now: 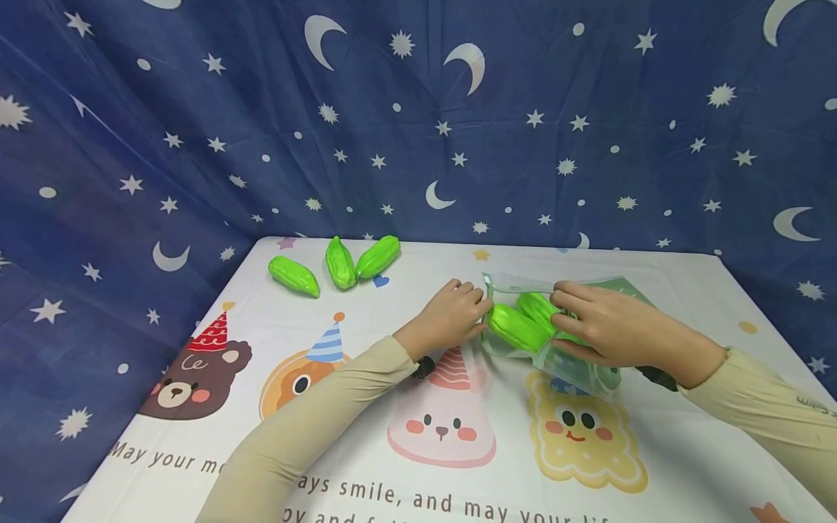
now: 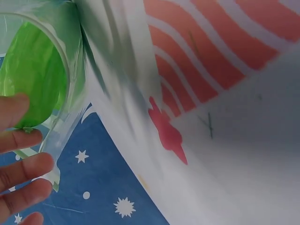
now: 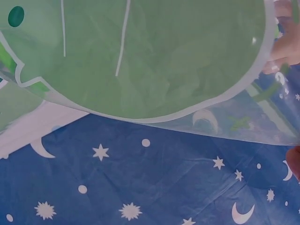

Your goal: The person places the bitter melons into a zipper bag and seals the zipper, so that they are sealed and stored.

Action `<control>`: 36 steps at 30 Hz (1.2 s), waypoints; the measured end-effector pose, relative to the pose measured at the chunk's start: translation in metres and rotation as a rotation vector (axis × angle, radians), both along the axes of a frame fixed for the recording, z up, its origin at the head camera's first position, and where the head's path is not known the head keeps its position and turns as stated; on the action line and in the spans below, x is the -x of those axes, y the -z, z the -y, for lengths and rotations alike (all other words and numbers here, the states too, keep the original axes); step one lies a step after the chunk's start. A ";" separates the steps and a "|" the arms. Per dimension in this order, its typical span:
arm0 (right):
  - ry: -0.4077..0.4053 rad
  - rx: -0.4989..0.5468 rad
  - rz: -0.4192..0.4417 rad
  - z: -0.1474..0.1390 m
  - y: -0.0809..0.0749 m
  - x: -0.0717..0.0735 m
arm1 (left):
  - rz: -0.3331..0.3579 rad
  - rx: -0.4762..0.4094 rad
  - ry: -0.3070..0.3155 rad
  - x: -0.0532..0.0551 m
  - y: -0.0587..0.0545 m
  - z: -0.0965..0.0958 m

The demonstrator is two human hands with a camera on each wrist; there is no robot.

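Observation:
A clear zip bag with a green print [image 1: 624, 287] lies at the right of the table, its mouth toward the left. Inside its mouth are two bright green, ridged, cucumber-like vegetables [image 1: 521, 328]. My right hand [image 1: 608, 323] grips the bag by its mouth, fingers over the upper side. At the opening, my left hand [image 1: 451, 316] has thumb and forefinger round the tip of the nearer vegetable [image 2: 40, 77]; its other fingers spread beside the rim. The bag's printed side [image 3: 154, 56] fills the upper right wrist view, with a fingertip [image 3: 294, 161] at its edge.
Three more green vegetables [image 1: 341, 263] lie at the back left of the white table cover [image 1: 366, 327], which has cartoon figures and lettering. Behind the table hangs a dark blue curtain [image 1: 405, 138] with moons and stars.

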State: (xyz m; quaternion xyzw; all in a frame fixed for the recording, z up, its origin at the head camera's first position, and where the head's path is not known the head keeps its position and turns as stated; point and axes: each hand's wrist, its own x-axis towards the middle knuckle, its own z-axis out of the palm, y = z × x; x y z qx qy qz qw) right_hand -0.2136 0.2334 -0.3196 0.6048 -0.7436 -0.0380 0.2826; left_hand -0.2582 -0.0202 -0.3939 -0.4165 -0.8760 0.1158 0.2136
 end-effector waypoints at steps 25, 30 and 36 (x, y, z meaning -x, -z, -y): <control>-0.004 0.004 -0.012 -0.001 -0.001 -0.001 | 0.055 -0.035 -0.105 0.001 0.006 -0.005; -0.001 0.006 -0.007 -0.001 0.000 -0.002 | 0.052 -0.050 -0.101 0.001 0.005 0.004; 0.001 0.004 -0.013 -0.001 0.000 -0.002 | 0.041 -0.106 -0.103 0.010 0.007 0.016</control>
